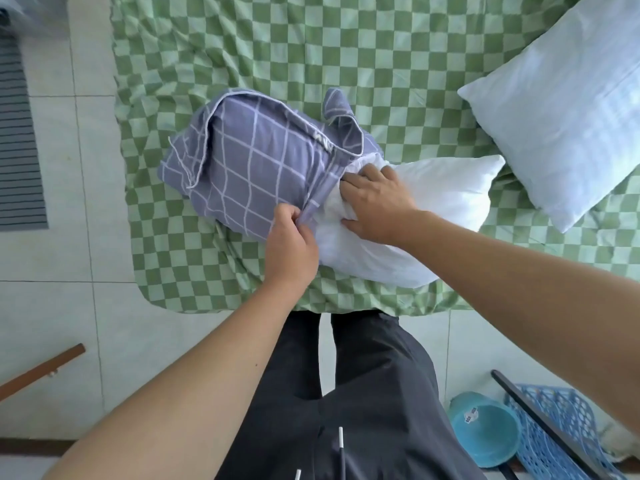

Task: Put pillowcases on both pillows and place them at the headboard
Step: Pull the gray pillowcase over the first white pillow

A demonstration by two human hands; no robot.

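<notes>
the fingers (298,221) of the left hand (292,247) are pinched shut on the open edge of the pillowcase (256,168), while the fingers (349,190) of the right hand (377,206) lie spread and slightly curled, pressing on the white pillow (433,209) just where it enters the case, with no clear grip on it. the bed (311,46), covered in a rumpled green and pale checked sheet, fills most of the view, its near corner hanging over the pale tiled floor (52,306). a second pillow (568,109), bare and pale, lies tilted at the right side of the bed, near the first one but apart from it. the white pillow lies across the near part of the bed, its left half inside the purple case with a white grid pattern, its right half bare and pointing toward the second pillow. the case is bunched and wrinkled, with a loose flap folded back on its far left corner. the person stands at the bed's edge in dark trousers (374,393), both bare forearms reaching forward. on the floor at lower right a blue plastic basket (561,427) sits beside a round teal bucket (485,431). a striped grey mat (17,133) lies at the left edge, and a brown wooden stick (41,370) shows at lower left.
</notes>
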